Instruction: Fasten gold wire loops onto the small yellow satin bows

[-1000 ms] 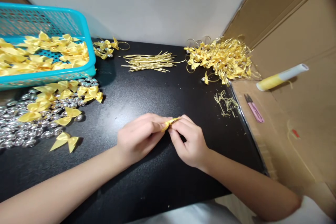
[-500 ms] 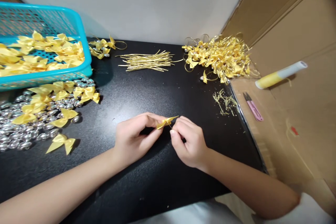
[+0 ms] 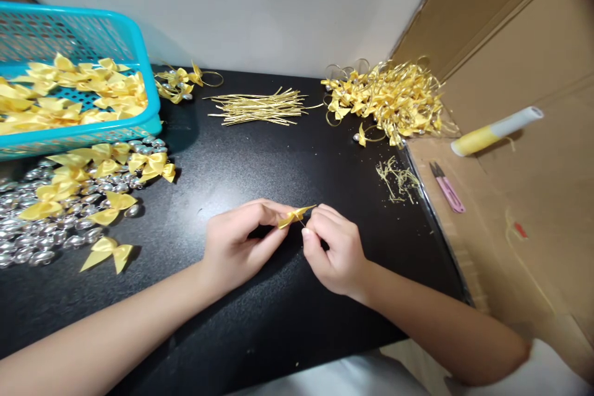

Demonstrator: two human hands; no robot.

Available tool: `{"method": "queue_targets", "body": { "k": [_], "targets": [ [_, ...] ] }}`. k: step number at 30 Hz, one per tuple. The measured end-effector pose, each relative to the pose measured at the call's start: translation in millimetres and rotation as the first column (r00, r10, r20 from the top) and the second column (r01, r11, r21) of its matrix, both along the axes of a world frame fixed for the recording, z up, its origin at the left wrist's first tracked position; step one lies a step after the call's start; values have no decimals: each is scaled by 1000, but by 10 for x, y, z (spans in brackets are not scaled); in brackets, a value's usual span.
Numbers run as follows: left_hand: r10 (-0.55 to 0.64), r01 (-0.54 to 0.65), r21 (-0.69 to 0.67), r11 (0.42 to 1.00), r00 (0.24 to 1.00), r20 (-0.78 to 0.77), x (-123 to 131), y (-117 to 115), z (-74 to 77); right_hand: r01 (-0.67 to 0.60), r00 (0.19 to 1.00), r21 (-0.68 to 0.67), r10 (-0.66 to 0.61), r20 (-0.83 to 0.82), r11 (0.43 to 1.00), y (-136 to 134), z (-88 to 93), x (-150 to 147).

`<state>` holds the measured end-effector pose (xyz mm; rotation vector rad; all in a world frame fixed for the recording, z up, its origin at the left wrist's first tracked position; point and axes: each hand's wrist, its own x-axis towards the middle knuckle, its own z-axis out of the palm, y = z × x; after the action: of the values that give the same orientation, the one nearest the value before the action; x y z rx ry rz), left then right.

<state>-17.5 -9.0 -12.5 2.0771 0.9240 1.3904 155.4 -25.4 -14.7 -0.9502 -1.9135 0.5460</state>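
Observation:
Between my hands, above the black table, is a yellow ribbon bow. My left hand pinches the bow's left side between thumb and fingers. A thin strand runs from the bow's middle to my right hand, whose thumb and forefinger are closed on its end. The other fingers of my right hand are curled in. Whatever lies behind the bow is hidden by my left fingers. To the left, a single yellow bow lies by a spread of silver beads, with several more bows on top of them.
A blue basket of yellow bows stands at the left. Gold twist ties lie at the back. Finished-looking looped bows are heaped back right, near thread scraps. Pink snips and a yellow-white tube rest on cardboard.
Hardly anything differs. Both hands keep their pinch on the bow and strand, and the bow sits a few pixels further right.

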Motion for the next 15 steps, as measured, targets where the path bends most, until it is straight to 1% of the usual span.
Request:
{"method": "queue_targets", "body": {
  "k": [6,15],
  "targets": [
    [-10,11,3,1000,999,-31,-9,-12,-12,9,1000,10,-9,18,1000,3,8,-5],
    [-63,70,85,994,995,-81,-3,-28,10,122,991,82,-126,51,989,-53,-2,-50]
  ]
}}
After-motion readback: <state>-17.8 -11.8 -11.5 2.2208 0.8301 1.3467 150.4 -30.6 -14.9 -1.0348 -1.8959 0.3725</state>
